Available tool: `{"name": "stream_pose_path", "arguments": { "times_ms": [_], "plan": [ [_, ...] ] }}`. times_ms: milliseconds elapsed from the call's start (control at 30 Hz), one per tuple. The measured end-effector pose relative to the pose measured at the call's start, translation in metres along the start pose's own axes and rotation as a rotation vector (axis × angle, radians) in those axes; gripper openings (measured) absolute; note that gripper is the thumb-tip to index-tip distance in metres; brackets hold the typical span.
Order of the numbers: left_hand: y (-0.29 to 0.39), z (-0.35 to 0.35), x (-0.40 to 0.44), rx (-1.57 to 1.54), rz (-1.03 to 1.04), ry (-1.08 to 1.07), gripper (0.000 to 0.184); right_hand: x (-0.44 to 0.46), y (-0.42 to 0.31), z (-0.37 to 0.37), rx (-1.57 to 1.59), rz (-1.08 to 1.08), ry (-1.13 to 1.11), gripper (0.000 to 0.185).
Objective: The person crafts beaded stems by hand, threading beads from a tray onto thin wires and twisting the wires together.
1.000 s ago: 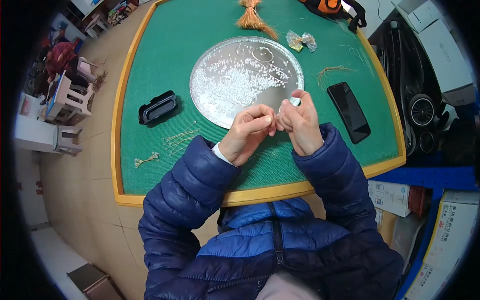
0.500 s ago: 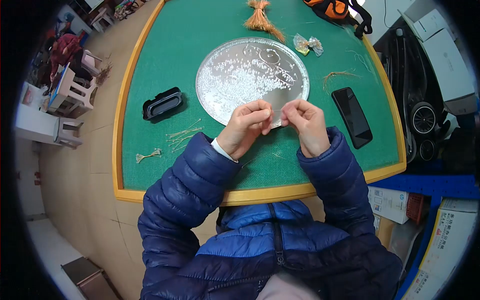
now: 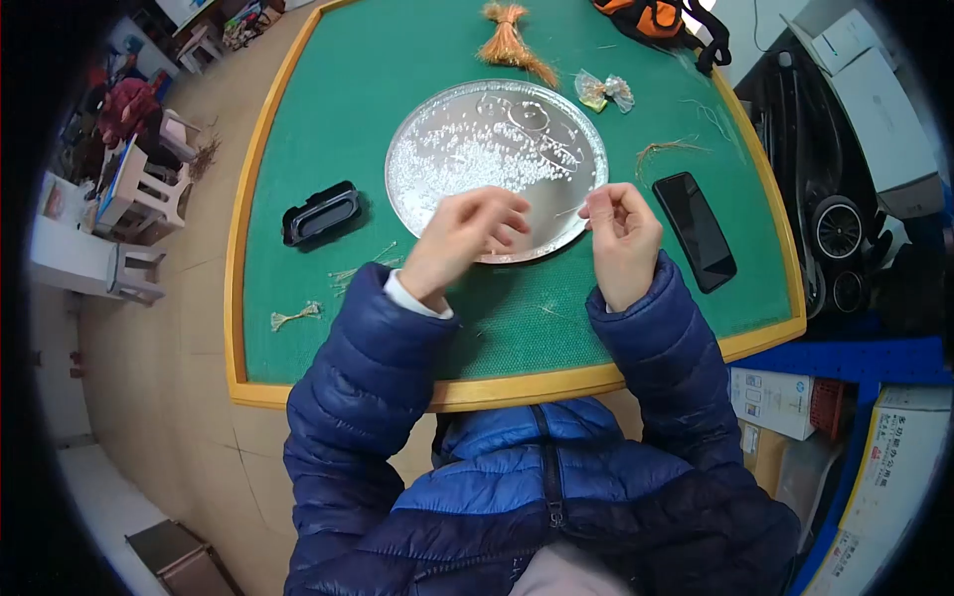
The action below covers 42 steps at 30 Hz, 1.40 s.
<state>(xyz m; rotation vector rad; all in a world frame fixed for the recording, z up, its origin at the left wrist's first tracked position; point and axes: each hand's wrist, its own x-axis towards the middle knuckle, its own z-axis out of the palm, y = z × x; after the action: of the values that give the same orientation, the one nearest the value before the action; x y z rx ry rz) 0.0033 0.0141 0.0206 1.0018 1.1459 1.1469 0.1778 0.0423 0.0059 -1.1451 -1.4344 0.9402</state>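
A round silver tray [image 3: 556, 204] holding many small white beads stands on the green table. Over its near left edge is my left hand [image 3: 465, 236], fingers apart and curved, with nothing visible between them. My right hand [image 3: 624, 236] is at the tray's right edge, thumb and forefinger pinched on a thin pale strand [image 3: 569, 212] that points left over the tray. Several thin stems [image 3: 360, 268] with beaded tips lie left of my left hand, partly hidden by the sleeve. A small tied bundle [image 3: 296, 316] lies nearer the table's front left corner.
A black case [image 3: 321, 214] lies left of the tray, a phone [image 3: 695, 232] to the right. Behind are an orange-brown fibre bundle [image 3: 507, 42], a clear plastic bag [image 3: 604, 91] and an orange-black bag [image 3: 656, 18]. Far left, a person [image 3: 129, 107] sits beside stools.
My hands were close together; now my left hand has moved left and down and opened. My right hand, still pinched, shows a thin strand sticking out.
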Motion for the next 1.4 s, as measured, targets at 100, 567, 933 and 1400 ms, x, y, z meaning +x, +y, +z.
{"name": "stream_pose_path", "arguments": {
  "times_ms": [100, 567, 933, 1400],
  "plan": [
    [-0.005, -0.007, 0.007, -0.181, 0.03, 0.136, 0.02, 0.007, 0.003, -0.005, 0.241, 0.199, 0.055, 0.008],
    [-0.03, 0.024, -0.006, -0.176, 0.444, 0.236, 0.023, 0.0, 0.007, 0.007, 0.683, 0.719, -0.183, 0.014],
    [0.003, 0.007, -0.007, -0.253, 0.415, 0.256, 0.008, -0.001, -0.008, 0.005, 0.238, 0.526, -0.442, 0.014],
    [0.001, -0.009, -0.002, 0.403, 0.456, 0.363, 0.005, 0.021, 0.033, 0.035, -0.499, -0.715, -0.719, 0.019]
  ]
}}
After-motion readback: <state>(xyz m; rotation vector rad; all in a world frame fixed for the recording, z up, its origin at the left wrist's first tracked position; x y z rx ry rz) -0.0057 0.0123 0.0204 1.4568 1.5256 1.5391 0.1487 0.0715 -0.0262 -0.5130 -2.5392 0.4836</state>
